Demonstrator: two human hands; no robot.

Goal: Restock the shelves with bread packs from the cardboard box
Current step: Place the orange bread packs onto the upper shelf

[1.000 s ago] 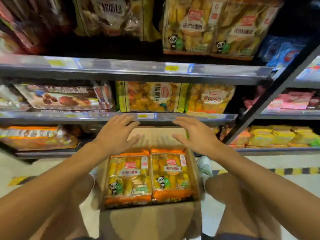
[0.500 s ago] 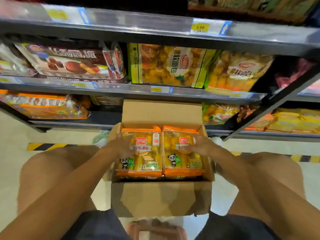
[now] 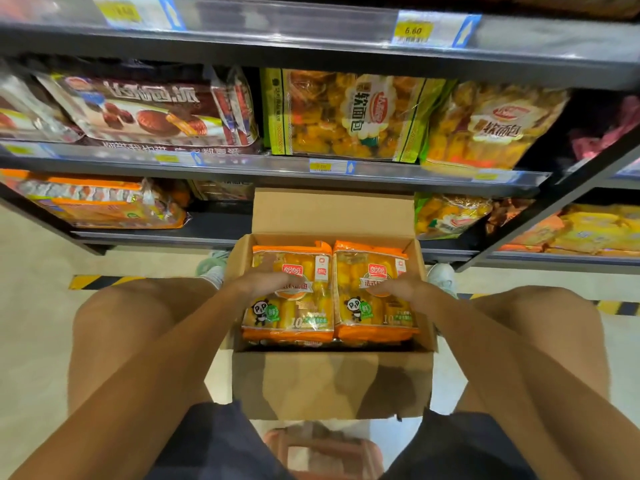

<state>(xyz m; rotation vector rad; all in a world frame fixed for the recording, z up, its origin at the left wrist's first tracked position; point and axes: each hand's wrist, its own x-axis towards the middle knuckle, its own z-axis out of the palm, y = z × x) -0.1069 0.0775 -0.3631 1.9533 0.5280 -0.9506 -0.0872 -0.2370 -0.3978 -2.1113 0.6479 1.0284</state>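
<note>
Restocking looks barely begun: two orange bread packs [image 3: 289,292] lie side by side in the open cardboard box [image 3: 332,382] on the floor below the shelves [image 3: 277,168]. Left hand [image 3: 263,284] and right hand [image 3: 405,289] rest flat on them, fingers spread, nothing lifted.

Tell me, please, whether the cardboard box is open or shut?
Open: the cardboard box has its far flap standing up, and two orange bread packs show inside.
</note>
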